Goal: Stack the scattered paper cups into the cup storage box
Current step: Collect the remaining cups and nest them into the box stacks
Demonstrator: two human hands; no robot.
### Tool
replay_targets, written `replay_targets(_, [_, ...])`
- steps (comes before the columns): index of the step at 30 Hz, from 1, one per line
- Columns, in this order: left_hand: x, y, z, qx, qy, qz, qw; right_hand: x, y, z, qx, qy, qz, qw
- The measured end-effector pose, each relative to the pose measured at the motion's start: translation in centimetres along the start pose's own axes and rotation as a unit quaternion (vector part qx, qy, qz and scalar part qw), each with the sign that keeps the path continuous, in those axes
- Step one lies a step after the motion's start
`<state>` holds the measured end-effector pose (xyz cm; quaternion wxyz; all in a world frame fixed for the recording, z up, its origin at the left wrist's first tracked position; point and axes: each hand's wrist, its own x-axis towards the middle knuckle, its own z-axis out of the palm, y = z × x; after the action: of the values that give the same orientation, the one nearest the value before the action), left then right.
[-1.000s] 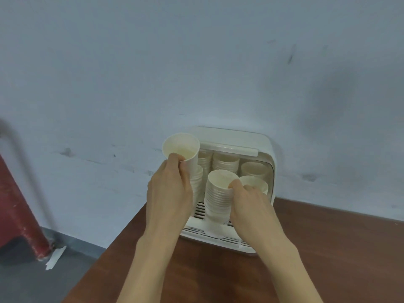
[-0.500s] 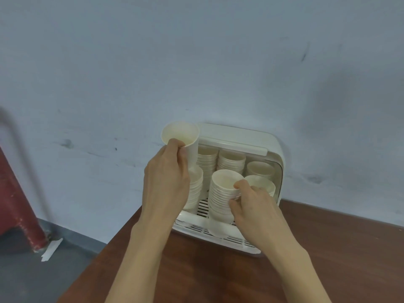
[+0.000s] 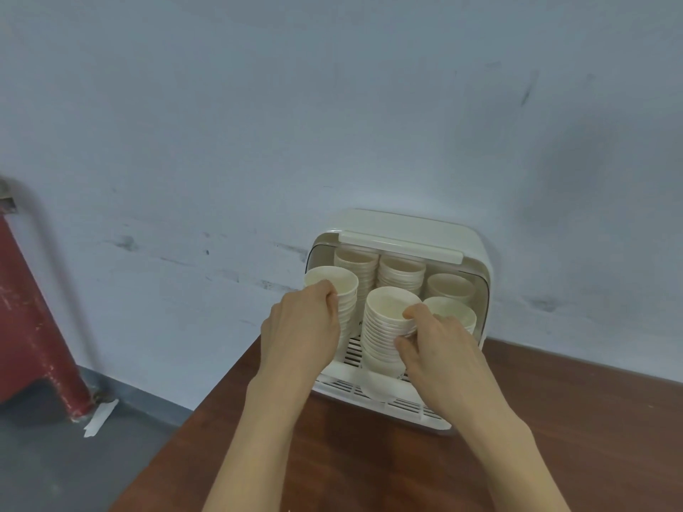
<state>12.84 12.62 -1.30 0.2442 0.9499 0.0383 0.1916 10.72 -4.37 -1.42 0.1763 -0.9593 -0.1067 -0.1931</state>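
**Both hands on cup stacks inside the storage box**

I see my left hand (image 3: pixel 301 327) curled round the top paper cup (image 3: pixel 331 281) of the front-left stack (image 3: pixel 345 312), fingers wrapped over the near rim, thumb side hidden behind the knuckles. That cup sits seated on the stack, mouth facing up and toward me.

My right hand (image 3: pixel 436 345) grips the front-middle stack (image 3: pixel 384 330), just right of the left hand: index finger hooked over the top rim, thumb pinching the side lower down. The stack leans toward me, its base on the slatted tray (image 3: pixel 406 402).

Just beyond the right hand's fingertips is a shorter front-right stack (image 3: pixel 452 312), touching or nearly touching the hand; I cannot tell which. Past both hands, three back stacks (image 3: pixel 401 271) stand under the raised lid (image 3: pixel 401 243).

The cup storage box (image 3: pixel 482 275) holds all the cups, set against the wall (image 3: pixel 332 123) at the far edge of the brown table (image 3: pixel 369 456).

Well left of the left hand, down on the floor (image 3: pixel 44 456), are a red post (image 3: pixel 33 308) and a scrap of tape (image 3: pixel 99 417).
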Motion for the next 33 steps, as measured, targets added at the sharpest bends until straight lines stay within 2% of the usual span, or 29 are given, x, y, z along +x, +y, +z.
replay_targets(13, [0.2, 0.5, 1.2, -0.069, -0.019, 0.043, 0.997, 0.1, 0.2, 0.6, 0.002, 0.038, 0.007, 0.999])
replay_targets(29, [0.2, 0.3, 1.3, -0.071, -0.027, 0.023, 0.997, 0.1, 0.1, 0.8, -0.025, 0.018, 0.01, 0.999])
replay_targets(33, [-0.1, 0.4, 0.9, -0.096, 0.001, 0.03, 0.995, 0.0, 0.3, 0.4, -0.031, -0.007, -0.003, 0.999])
